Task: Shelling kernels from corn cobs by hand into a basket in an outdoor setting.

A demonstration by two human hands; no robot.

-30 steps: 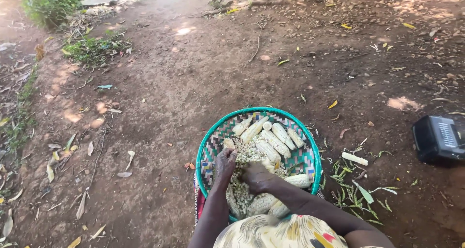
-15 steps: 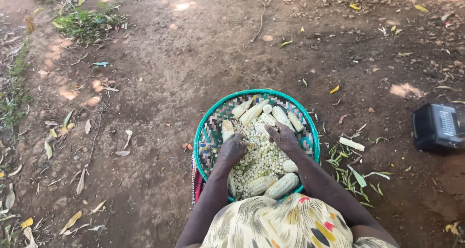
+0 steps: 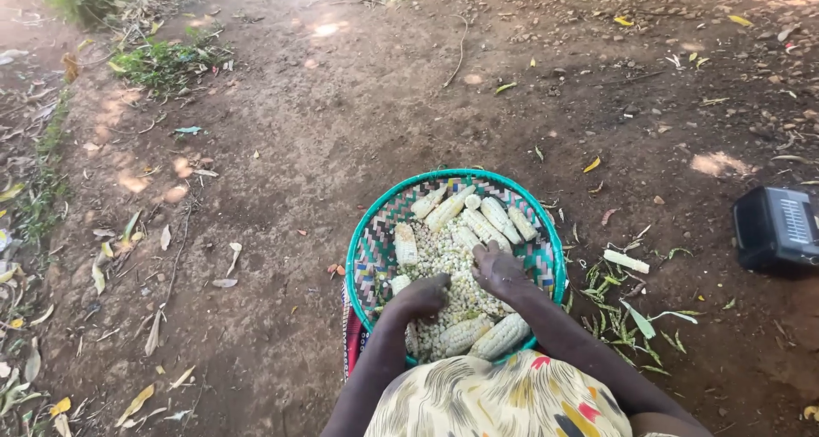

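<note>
Head view: a round woven basket with a green rim (image 3: 368, 232) is seen on the brown dirt ground (image 3: 281, 147), close to the person's lap. It is filled with loose pale corn kernels (image 3: 445, 251) and whole corn cobs (image 3: 486, 219). The left hand (image 3: 422, 296) is laid on the kernels with the fingers curled down into them. The right hand (image 3: 497, 269) is laid just beside it, its fingers held close together and pressed onto the pile. More cobs (image 3: 499, 336) are seen at the near edge, between the two arms. A yellow patterned cloth (image 3: 499, 399) is seen over the lap. A bare white cob (image 3: 626, 261) and green leaf scraps (image 3: 636, 322) are scattered right of the basket. A small black box-shaped radio (image 3: 775, 229) is set well apart on the right. Dry leaves (image 3: 136, 403) are scattered on the left.
</note>
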